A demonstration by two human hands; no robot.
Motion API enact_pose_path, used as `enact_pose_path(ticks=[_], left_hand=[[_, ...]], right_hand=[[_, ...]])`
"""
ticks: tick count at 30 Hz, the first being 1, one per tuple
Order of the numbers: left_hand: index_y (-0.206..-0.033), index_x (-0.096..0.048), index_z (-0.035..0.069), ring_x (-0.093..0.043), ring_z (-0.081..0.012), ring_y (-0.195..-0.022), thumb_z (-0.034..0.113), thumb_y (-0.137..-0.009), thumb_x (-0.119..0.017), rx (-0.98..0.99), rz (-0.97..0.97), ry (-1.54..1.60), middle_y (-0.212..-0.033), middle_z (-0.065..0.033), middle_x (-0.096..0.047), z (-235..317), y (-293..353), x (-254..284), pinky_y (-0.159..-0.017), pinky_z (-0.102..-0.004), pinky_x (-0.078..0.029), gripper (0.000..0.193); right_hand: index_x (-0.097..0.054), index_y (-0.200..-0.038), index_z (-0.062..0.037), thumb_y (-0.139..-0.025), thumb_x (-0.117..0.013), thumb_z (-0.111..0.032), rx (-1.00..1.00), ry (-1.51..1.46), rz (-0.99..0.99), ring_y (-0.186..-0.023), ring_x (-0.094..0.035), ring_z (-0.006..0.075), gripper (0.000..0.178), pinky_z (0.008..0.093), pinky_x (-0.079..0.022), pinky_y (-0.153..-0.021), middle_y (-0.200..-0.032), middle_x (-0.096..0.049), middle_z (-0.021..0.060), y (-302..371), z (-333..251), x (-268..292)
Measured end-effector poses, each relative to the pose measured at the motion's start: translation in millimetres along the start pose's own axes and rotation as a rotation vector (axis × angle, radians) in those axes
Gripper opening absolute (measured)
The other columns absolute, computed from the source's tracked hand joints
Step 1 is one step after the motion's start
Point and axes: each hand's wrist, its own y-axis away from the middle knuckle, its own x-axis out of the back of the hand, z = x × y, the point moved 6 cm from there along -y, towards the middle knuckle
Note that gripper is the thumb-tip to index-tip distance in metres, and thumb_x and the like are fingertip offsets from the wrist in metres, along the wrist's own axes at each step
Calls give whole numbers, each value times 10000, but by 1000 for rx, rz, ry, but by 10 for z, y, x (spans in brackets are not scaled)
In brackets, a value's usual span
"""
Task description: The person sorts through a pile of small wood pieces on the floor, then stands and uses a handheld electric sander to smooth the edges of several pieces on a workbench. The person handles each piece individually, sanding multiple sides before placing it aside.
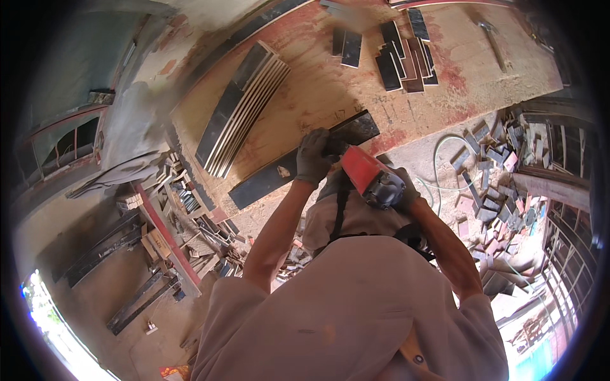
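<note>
A long black plank [267,181] lies slanting across the near edge of the wooden worktable, its far right end beyond my hands. My left hand [314,154], in a dark grey glove, is closed over the plank's middle, with its fingertips partly hidden. Close to its right, a handheld power tool [362,166] with a red housing and dark motor end sits at the plank's near edge; its working part is hidden. My right hand [406,189], also gloved, is wrapped round the tool's rear.
A stack of long pale-edged boards [244,111] lies left on the worktable [470,76]. Short dark pieces [403,60] are grouped toward the back, with a hammer-like tool [494,44] farther right. Offcuts [495,190] and a pale hose [436,155] cover floor at right; wood scraps [190,209] lie left.
</note>
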Motion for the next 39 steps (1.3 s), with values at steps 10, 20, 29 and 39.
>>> enact_pose_path(ticks=[10,20,29,39], left_hand=[[-1368,-576,51,-535,-374,-1273,210,-573,-896,20,-44,13,-1378,-176,-575,-5,-14,-7,-1085,-471,-431,872],[-1488,-427,23,-481,-402,-1329,386,-688,-852,54,-56,-195,-1410,-236,-526,-272,-138,459,-1097,-498,-400,976],[-1574,-294,100,-397,-445,-1382,360,-765,-813,415,-193,-475,-1525,-205,-393,-1472,-898,450,-1085,-589,-406,995],[-1561,-311,133,-400,-448,-1385,406,-740,-843,369,-165,-496,-1542,-192,-379,-1838,-1055,61,-1075,-582,-414,1016]], right_hand=[[-662,-1133,-84,-839,-730,-85,12,-27,5,-917,-677,127,302,322,-556,-789,-1015,-725,50,165,393,-64],[-456,-1338,-100,-870,-712,-68,-218,-834,284,-978,-679,254,534,444,-598,-841,-1214,-619,133,1404,1668,14],[-609,-1045,-98,-893,-606,-257,-369,514,309,-979,-625,319,220,483,-457,-942,-1027,-659,134,1664,1308,309],[-638,-1054,-97,-909,-599,-328,-599,489,220,-999,-618,319,277,478,-433,-977,-1036,-671,127,2079,1470,16]])
